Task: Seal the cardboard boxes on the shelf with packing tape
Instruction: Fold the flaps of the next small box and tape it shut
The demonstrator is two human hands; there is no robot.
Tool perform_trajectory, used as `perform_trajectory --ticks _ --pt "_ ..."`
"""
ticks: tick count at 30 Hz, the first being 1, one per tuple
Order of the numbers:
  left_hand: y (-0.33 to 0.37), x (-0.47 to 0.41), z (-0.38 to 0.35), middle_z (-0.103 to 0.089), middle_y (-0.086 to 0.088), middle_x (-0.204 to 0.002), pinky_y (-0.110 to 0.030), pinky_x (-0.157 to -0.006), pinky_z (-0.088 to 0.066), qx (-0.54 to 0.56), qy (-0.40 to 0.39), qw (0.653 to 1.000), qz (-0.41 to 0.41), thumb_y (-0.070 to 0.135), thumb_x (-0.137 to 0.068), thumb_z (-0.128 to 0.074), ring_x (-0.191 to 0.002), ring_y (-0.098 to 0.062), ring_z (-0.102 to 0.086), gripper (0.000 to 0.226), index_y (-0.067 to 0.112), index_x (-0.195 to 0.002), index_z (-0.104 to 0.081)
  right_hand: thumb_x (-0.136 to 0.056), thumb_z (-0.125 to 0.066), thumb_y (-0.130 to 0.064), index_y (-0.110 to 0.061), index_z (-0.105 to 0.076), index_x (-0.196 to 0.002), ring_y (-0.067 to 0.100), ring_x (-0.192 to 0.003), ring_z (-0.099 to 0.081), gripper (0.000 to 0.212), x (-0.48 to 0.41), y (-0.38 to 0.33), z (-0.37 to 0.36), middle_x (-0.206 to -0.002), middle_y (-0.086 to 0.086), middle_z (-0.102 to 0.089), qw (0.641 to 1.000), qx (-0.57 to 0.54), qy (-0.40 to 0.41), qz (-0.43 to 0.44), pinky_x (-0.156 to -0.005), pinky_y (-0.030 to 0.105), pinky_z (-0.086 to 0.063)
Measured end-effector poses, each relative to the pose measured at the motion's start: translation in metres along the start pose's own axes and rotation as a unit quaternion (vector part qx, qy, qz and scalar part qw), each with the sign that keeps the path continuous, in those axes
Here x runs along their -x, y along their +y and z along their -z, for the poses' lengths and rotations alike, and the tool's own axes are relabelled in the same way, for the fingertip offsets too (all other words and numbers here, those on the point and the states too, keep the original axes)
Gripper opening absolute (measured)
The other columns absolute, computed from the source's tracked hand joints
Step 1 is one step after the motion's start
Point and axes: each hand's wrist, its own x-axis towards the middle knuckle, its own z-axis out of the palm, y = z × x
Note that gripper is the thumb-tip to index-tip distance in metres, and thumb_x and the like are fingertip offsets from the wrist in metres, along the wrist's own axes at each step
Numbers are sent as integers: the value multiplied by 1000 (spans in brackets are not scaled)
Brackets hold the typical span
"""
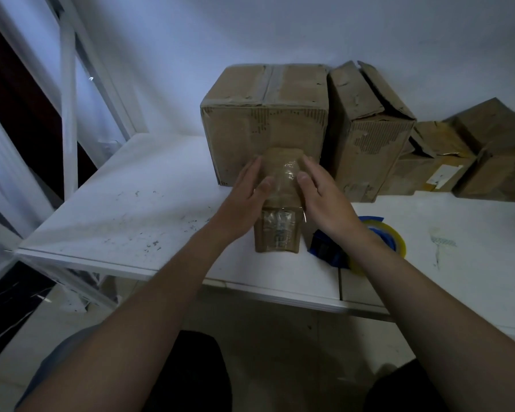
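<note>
A small cardboard box (278, 230) stands near the front of the white shelf (125, 209), with shiny clear tape across its top and down its front. My left hand (247, 197) lies flat against the box's left top edge, fingers straight, thumb on the tape. My right hand (324, 197) presses the right top edge the same way. A blue tape dispenser (327, 251) with a yellowish roll of clear tape (393, 233) lies on the shelf just right of the box, partly hidden by my right wrist.
A large taped cardboard box (265, 120) stands right behind the small one. A taller box with loose flaps (366, 135) and several smaller boxes (488, 156) line the wall to the right. The shelf's front edge runs below my forearms; white frame posts (69, 114) rise at left.
</note>
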Motion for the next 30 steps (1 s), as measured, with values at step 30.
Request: perform_trajectory --ticks 30 --pt "-37 8 26 6 9 -167 -47 -124 -18 -331 -62 935 -110 72 -91 -35 -153 -10 -2 92 25 -159 5 -104 -13 -56 -32 -26 -158 14 -154 -3 60 -10 21 6 -165 -19 -13 980 138 -121 81 -125 50 -11"
